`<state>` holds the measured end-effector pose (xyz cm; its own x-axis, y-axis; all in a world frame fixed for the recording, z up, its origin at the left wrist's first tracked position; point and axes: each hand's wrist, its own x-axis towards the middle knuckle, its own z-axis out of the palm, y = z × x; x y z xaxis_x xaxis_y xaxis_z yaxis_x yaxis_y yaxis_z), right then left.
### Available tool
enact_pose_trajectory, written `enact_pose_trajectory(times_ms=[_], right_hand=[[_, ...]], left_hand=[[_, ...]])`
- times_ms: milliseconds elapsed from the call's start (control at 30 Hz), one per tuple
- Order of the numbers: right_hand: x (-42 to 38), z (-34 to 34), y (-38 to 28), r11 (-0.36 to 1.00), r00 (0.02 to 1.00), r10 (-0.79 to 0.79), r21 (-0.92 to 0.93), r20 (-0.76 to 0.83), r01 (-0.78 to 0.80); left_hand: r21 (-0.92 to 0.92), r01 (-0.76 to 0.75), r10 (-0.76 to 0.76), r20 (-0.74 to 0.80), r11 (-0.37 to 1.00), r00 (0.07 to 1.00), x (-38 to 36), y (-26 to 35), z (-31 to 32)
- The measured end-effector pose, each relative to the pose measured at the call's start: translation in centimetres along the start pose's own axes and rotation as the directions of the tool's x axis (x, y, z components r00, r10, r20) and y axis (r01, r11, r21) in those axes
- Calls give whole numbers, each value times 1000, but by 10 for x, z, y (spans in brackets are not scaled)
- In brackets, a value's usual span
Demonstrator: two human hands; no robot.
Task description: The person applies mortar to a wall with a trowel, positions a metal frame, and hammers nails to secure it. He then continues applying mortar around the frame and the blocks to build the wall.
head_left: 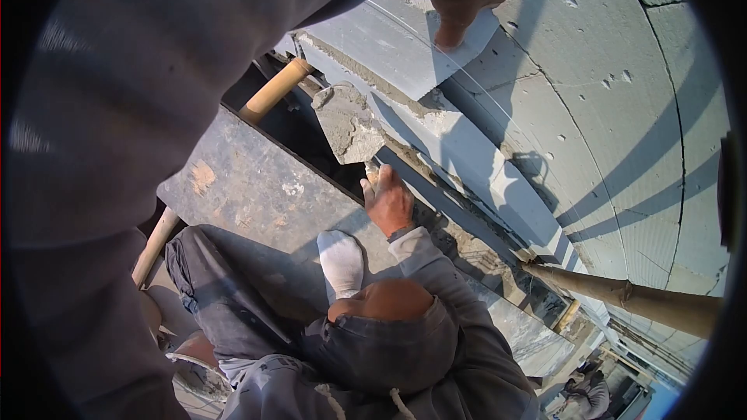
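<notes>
My right hand (389, 202) is closed around the handle of a trowel (367, 154). Grey mortar (344, 118) covers the trowel's blade, which is over the gap beside the wall. At the top, my left hand (469, 6) grips the end of a pale grey concrete block (389, 45), with some of its fingers hidden. This block sits along the wall, and a band of mortar (366, 70) shows along its lower edge. Past its near end, a lower ledge of the wall (506, 190) continues toward the lower right.
A large block wall (615, 85) fills the right side. Bamboo poles (276, 89) cross the gap, and another pole (630, 295) juts in at right. My foot (341, 260) rests on a stained board (257, 179). A mortar-smeared container (198, 369) stands lower left.
</notes>
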<state>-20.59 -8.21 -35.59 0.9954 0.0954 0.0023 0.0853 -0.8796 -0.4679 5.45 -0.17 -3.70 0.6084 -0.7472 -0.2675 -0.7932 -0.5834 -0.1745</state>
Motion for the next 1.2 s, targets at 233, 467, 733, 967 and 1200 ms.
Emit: enact_pose_trajectory(times_ms=[233,467,733,967,1200], right_hand=[[21,-4,25,977,962,153,-115,-226,-182],[15,34,22,970,956,200,-95,-217,-225],[-61,5,28,985,971,136,77,195,-154],[-60,-45,36,963,979,180,183,97,-196],[-93,-40,35,920,944,260,246,203,-306]], left_hand=[[0,-2,2,22,1000,1000,-6,7,2],[-17,-5,5,33,1000,999,-4,7,4],[-117,-48,63,123,992,990,-3,1,0],[-38,-8,10,49,999,999,-2,8,6],[-49,14,-12,36,999,999,-12,10,15]])
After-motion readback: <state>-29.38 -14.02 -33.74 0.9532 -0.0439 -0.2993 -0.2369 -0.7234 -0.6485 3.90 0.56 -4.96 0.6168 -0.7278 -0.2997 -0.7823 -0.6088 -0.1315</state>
